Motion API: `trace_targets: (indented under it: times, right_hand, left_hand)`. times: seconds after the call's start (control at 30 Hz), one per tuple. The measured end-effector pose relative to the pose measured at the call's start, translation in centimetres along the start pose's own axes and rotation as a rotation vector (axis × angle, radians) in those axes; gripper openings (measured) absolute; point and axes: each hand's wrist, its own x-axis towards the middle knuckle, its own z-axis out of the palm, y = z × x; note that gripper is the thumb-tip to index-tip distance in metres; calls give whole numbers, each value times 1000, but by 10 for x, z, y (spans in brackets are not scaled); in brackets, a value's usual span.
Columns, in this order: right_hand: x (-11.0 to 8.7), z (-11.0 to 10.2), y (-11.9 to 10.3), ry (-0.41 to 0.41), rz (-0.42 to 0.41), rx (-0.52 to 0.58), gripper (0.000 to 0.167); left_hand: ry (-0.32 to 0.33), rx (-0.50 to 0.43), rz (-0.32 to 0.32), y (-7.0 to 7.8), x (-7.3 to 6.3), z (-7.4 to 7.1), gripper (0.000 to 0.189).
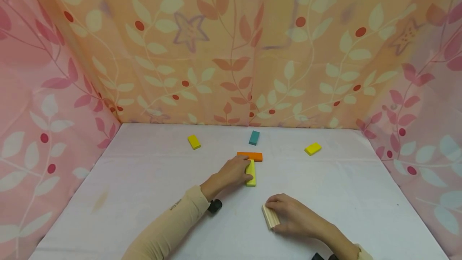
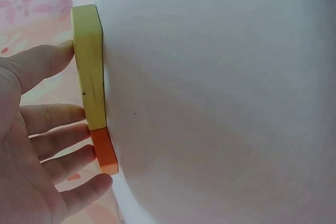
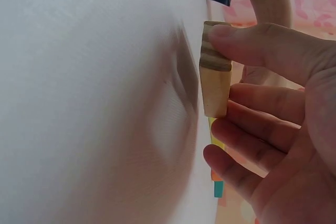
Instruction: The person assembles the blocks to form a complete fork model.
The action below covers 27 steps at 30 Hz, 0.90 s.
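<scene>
In the head view my left hand rests its thumb and fingertips on a long yellow block. That block lies flat, its far end close to a crosswise orange block; the left wrist view shows the yellow block meeting the orange block. Other fingers of my left hand extend beside the orange one. My right hand grips a plain wooden block by its ends, nearer the front. Thumb and fingers pinch the wooden block just off the cloth in the right wrist view.
Farther back on the white-covered table lie a small yellow block at left, a teal block in the middle and another yellow block at right. Patterned curtains enclose the back and sides.
</scene>
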Motion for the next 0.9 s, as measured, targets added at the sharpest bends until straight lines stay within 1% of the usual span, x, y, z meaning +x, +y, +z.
trace_targets:
  times: [0.17,0.3,0.43,0.57,0.7,0.9]
  right_hand:
    - [3,-1,-2,20,4,-14,51]
    - [5,-3,-2,46,-15,-27,51]
    - [9,-9,-1,88,-18,-32,52]
    - [13,-17,1,115,3,-26,53]
    - [18,-22,2,114,11,-21,53]
    - [26,-25,1,123,-4,-25,53]
  left_hand:
    - [-4,-3,1,1,-1,-1,57]
    - [-7,10,2,1,-1,-1,58]
    - [-6,31,4,2,0,0,59]
    - [-4,46,4,2,1,1,58]
    - [-6,41,-5,2,1,0,58]
    - [-5,31,-4,2,1,0,58]
